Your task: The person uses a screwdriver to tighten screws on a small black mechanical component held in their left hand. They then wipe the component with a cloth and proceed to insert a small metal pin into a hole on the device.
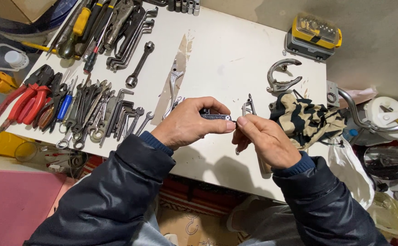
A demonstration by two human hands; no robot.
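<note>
My left hand grips a small dark folding multi-tool above the white table. My right hand pinches the tool's right end with thumb and forefinger, and a thin metal piece pokes down below its fingers. A small pair of metal pliers lies on the table just beyond my right hand. Both arms wear dark padded sleeves with blue cuffs.
Wrenches and hex keys lie left of my hands, with red-handled pliers farther left and screwdrivers at the back. A camouflage cloth, a curved metal clamp and a yellow bit case sit to the right.
</note>
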